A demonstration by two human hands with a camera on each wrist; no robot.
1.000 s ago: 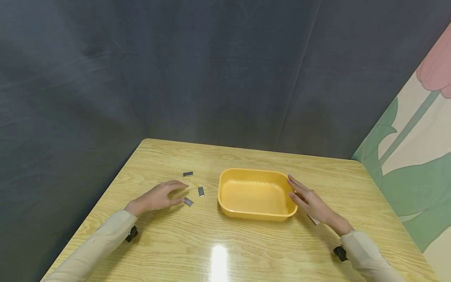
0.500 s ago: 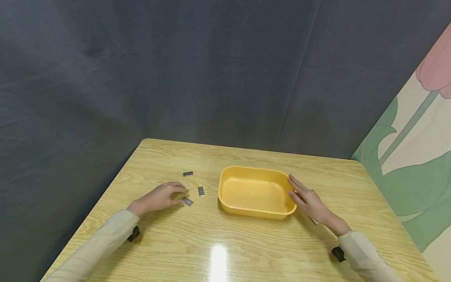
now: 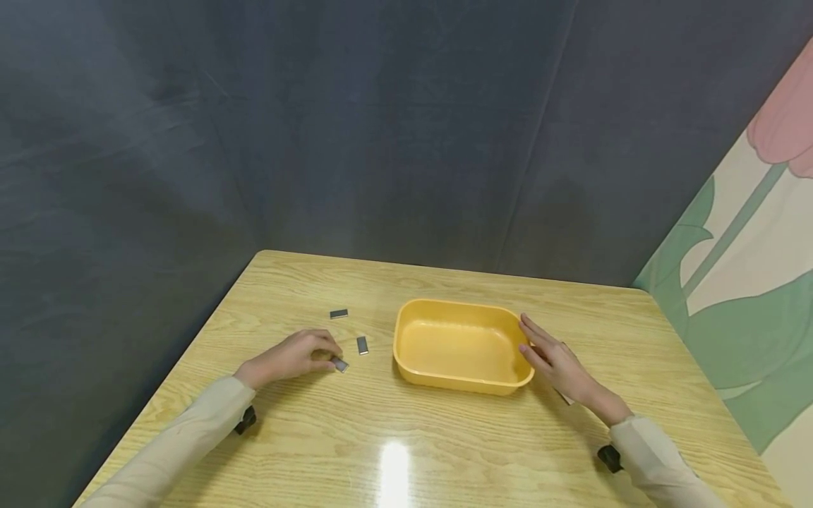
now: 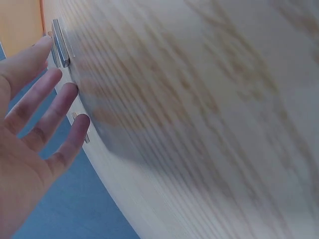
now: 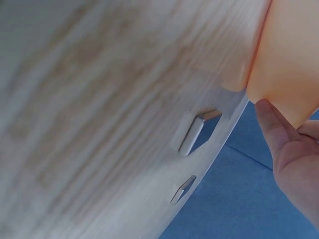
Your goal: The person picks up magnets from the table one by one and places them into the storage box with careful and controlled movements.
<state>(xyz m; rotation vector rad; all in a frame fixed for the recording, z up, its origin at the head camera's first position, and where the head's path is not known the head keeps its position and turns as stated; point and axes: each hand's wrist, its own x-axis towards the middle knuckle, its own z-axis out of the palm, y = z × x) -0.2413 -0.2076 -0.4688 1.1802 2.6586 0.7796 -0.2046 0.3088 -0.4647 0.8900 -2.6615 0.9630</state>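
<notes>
My left hand point(image 3: 293, 358) is low over the table, thumb and index fingertips right at a small dark flat block point(image 3: 341, 365) with a pale edge. In the left wrist view, that block point(image 4: 61, 44) lies beside the thumb tip, and the fingers are loosely bent and spread. Two similar dark blocks lie close by, an upright-set block point(image 3: 363, 345) and a farther block point(image 3: 339, 313). My right hand point(image 3: 562, 367) rests its fairly straight fingers against the right end of a yellow plastic basin point(image 3: 438, 384). The basin's inside shows nothing in it.
Partly hidden under my right hand is another small piece point(image 3: 564, 398); the right wrist view shows a nearer block point(image 5: 199, 132) and a farther one point(image 5: 184, 188) on the wooden table point(image 3: 317, 451). A dark curtain point(image 3: 381, 141) hangs behind; a flower-patterned cloth point(image 3: 749, 282) is at right.
My left hand has shifted slightly right, its index finger and thumb drawing closer at the nearest block. The basin's near side moved slightly away early on; the right hand stays against it.
</notes>
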